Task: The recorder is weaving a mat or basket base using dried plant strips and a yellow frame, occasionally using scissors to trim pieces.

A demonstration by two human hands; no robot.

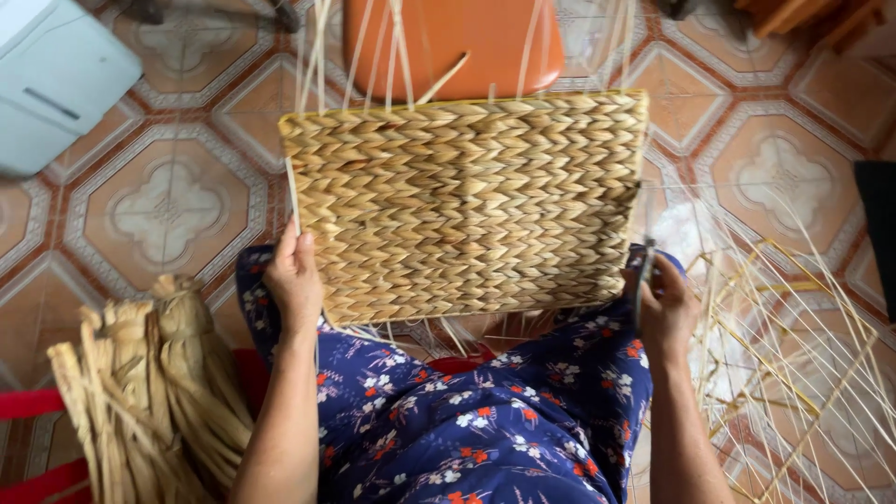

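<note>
A person sits with a woven panel (464, 205) of plaited straw-coloured fibre propped on the lap, its face turned up toward the head camera and its far edge leaning toward an orange seat (453, 37) on the tiled floor (168, 201). Thin pale strands rise from the panel's top edge and cross in front of the seat.

The left hand (295, 280) rests on the panel's lower left corner, fingers curled round the edge in a closed grip on the panel, with one thin pale strand standing up just beside the fingertips. The right hand (665, 308) sits at the panel's lower right corner, closed in a grip round a small dark tool (642, 280) whose tip points up along the panel's right edge; what kind of tool it is cannot be told.

The lap is covered by a dark blue floral garment (485, 420). To the left of the person, near the left forearm, lies a bundle of dried tan fibre (154, 392), over something red. To the right, beside the right forearm, an open frame of thin yellow canes (793, 355) spreads over the floor. A pale grey box (56, 79) stands in the upper left corner, well apart from both hands
</note>
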